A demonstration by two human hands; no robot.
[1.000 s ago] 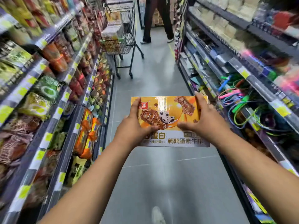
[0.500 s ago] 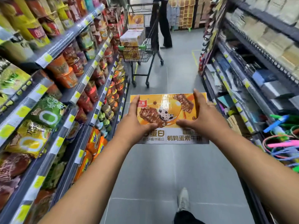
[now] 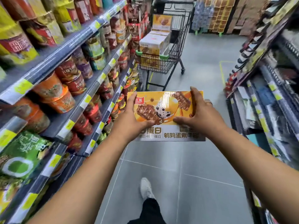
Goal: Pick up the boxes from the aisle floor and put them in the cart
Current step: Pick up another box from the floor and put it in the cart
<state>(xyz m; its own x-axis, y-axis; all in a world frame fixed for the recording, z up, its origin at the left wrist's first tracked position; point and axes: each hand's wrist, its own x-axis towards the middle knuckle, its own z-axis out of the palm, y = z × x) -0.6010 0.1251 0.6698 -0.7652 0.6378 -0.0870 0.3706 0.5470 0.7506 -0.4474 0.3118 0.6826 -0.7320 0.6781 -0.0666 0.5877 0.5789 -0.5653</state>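
Gripping a flat yellow box [image 3: 165, 109] in the air above the aisle floor [image 3: 194, 167], the person is holding it level with both hands, its printed face turned up. The left hand [image 3: 129, 125] is clasping the box's left edge, thumb lying across the printed top and the other fingers wrapping round the side. The right hand [image 3: 200, 117] is clamping the right edge in the same way, thumb pressing on the top and index finger stretching toward the far corner. The cart [image 3: 176, 50] is standing ahead in the aisle, close against the left shelves [image 3: 97, 84] and well apart from the held box. Several boxes of the same print [image 3: 153, 42] are sitting stacked in its basket, the pile rising above the rim, and one is standing upright at the back. Snack cups [image 3: 53, 94] and bags [image 3: 22, 159] are filling the left shelves; the right shelves [image 3: 267, 94] are carrying blurred goods that I cannot make out. A white shoe [image 3: 146, 188] is showing on the grey tiles below the arms
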